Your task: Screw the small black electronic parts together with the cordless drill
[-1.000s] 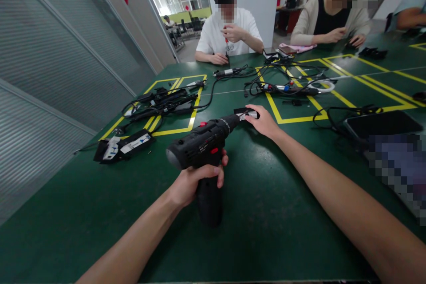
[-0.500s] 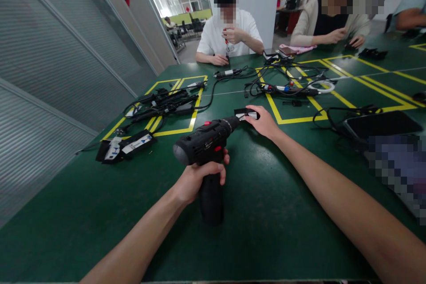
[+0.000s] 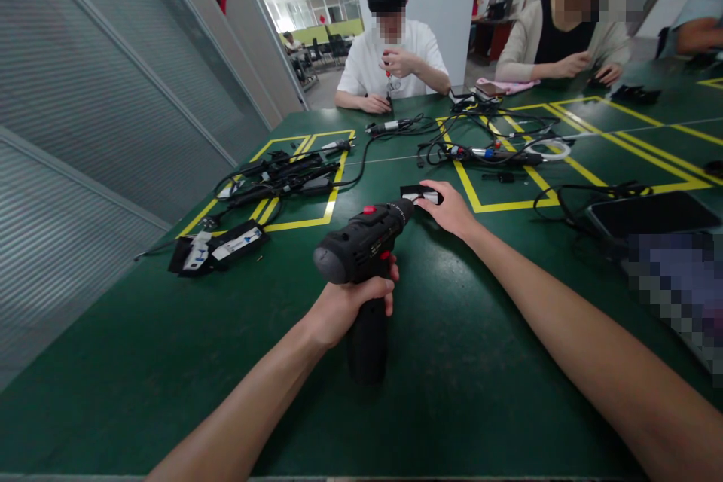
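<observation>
My left hand (image 3: 353, 305) is wrapped round the handle of a black cordless drill (image 3: 361, 245) with red buttons. The drill points forward and to the right, its chuck close to a small black box with a white label (image 3: 425, 196). Thumb and fingers of my right hand (image 3: 450, 209) grip that box from its right side, against the green table. The drill's front end partly covers the box's near left side, so I cannot tell whether a bit touches it.
At the left lie several black cables and tools (image 3: 288, 179) and flat black pieces with white labels (image 3: 220, 247). More cables and a pen-like tool (image 3: 491, 155) sit ahead right. A dark phone-like device (image 3: 652, 212) lies at right. Two people (image 3: 389, 60) sit across the table (image 3: 480, 369).
The drill in my left hand has swung slightly: its rear has moved to the right, so it points more directly forward. My right hand keeps its grip on the labelled box.
</observation>
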Tool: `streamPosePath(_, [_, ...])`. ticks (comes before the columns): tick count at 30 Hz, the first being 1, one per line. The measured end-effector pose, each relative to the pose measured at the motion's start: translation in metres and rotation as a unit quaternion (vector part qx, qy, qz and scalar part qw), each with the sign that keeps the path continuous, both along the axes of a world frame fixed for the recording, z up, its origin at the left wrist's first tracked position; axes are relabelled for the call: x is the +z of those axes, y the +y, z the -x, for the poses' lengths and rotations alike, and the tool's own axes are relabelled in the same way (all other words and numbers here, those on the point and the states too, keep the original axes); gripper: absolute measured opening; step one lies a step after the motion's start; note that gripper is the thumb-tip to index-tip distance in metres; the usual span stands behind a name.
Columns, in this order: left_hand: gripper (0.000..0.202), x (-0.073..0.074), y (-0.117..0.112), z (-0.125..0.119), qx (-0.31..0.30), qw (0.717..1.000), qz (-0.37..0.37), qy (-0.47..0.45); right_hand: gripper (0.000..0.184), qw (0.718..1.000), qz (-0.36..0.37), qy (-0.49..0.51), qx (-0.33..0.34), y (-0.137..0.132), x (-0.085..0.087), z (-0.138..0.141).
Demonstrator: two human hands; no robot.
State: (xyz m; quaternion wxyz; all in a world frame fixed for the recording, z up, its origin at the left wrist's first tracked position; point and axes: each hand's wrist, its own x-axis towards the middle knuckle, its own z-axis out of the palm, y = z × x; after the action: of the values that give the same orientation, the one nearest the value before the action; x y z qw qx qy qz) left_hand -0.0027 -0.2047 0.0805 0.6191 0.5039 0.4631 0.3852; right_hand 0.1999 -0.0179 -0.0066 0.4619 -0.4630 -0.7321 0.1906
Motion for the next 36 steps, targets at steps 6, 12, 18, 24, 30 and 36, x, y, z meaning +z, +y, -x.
streamPosePath(6, [0.029,0.000,0.002,0.000,-0.003,1.000,0.004,0.000,0.042,1.000,-0.003,-0.003,0.004,0.003,-0.003,-0.001])
streamPosePath(12, [0.025,0.000,0.008,-0.006,0.007,1.000,0.011,-0.010,0.043,1.000,0.005,-0.010,0.016,0.011,-0.003,-0.004])
streamPosePath(18, [0.019,0.004,0.016,-0.019,0.018,1.000,0.000,0.007,0.044,1.000,0.007,-0.017,0.020,0.021,-0.004,-0.006])
streamPosePath(24, [0.017,0.004,0.021,-0.027,0.008,0.999,-0.017,0.037,0.045,1.000,0.008,-0.022,0.012,0.027,-0.006,-0.006])
streamPosePath(30, [0.015,0.004,0.020,-0.031,0.001,0.998,-0.025,0.055,0.046,0.999,0.005,-0.030,0.019,0.025,-0.004,-0.008])
streamPosePath(36, [0.017,0.002,0.020,-0.021,0.028,1.000,0.009,0.002,0.047,0.999,0.001,-0.032,0.019,0.026,-0.006,-0.007])
